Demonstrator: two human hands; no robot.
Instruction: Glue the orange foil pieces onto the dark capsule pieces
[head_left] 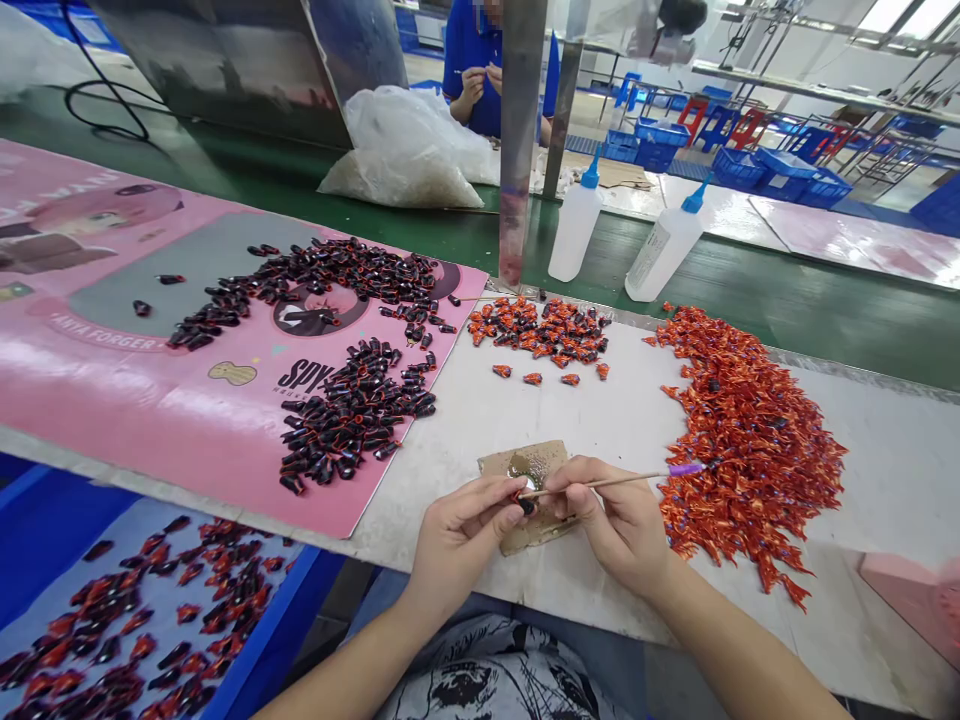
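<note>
My left hand (459, 538) pinches a small dark red piece (525, 503) between thumb and fingers, just over a scrap of brown cardboard (534, 468) with a glue blob on it. My right hand (616, 522) grips a thin wooden stick (622, 481) with a purple end, its tip touching the small piece. Right of my hands lies a big heap of orange foil pieces (750, 440). A smaller orange cluster (541, 330) lies farther back.
Dark finished pieces (352, 405) lie in several piles on a pink poster (150, 390) at left. A blue tray (262, 640) at lower left holds more. Two white squeeze bottles (574, 225) stand behind. A person in blue (469, 70) works at the far table.
</note>
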